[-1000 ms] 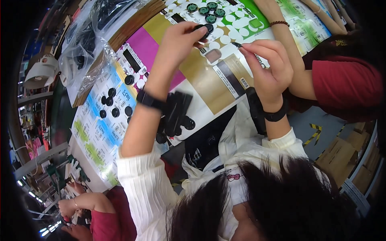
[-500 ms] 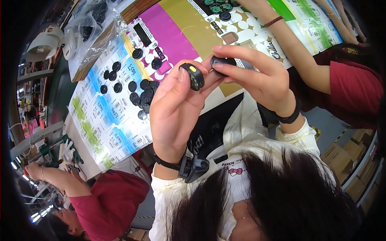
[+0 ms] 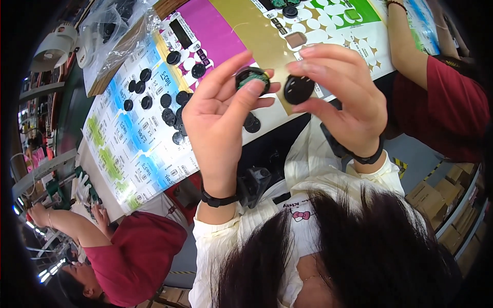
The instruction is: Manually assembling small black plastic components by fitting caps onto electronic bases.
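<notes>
In the head view, here's the left hand (image 3: 218,115), thumb pressing a dark round housing (image 3: 246,75) with a green interior against its fingers; across from it, the right hand (image 3: 354,92) pinches a glossy black disc (image 3: 299,91) between thumb and fingers. Both parts hang above the tabletop (image 3: 93,163), near but apart! The step in hand looks like careful two-handed handling, and moving on calls for a steady pinch and well-matched angles. Below, black round pieces (image 3: 169,117) cluster on a blue-white-green sheet (image 3: 141,128) covered in repeated lettering; beyond, a magenta-and-gold sheet (image 3: 221,38) carries dark label panels with small print.
</notes>
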`<state>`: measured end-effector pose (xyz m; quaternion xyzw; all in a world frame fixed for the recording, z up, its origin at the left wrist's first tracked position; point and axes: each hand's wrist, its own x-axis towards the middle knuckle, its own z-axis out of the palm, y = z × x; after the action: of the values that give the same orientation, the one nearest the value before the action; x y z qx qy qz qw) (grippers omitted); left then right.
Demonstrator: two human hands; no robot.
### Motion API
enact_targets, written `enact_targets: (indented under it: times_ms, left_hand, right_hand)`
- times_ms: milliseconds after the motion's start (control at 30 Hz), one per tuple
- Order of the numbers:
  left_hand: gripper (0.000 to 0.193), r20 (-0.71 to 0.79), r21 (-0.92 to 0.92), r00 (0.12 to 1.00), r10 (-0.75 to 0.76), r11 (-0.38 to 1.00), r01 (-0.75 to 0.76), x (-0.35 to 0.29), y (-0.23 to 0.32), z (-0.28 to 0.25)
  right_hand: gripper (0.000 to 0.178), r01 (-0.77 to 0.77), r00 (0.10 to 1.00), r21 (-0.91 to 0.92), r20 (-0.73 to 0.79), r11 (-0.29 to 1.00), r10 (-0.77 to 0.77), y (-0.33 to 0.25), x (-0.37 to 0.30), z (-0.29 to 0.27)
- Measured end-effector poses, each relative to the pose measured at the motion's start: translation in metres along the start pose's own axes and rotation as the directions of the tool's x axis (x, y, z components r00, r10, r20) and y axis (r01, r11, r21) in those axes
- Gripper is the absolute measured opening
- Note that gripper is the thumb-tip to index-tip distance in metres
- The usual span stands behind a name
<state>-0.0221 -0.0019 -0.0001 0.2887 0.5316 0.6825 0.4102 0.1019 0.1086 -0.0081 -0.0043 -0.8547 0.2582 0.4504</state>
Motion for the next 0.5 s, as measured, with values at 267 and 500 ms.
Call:
enact_targets:
  times_ms: [267,500]
  left_hand:
    - [0.033,0.116,-0.251,0.991,-0.064,0.964,0.091,-0.004,0.005,0.002]
    - [0.044,0.252,-0.260,0.967,0.024,0.964,0.044,-0.007,0.001,-0.010]
  right_hand:
    - [0.058,-0.050,0.998,-0.014,-0.030,0.999,0.050,0.001,-0.005,0.014]
    - [0.074,0.035,0.999,0.028,0.007,0.999,-0.035,-0.006,0.003,0.007]
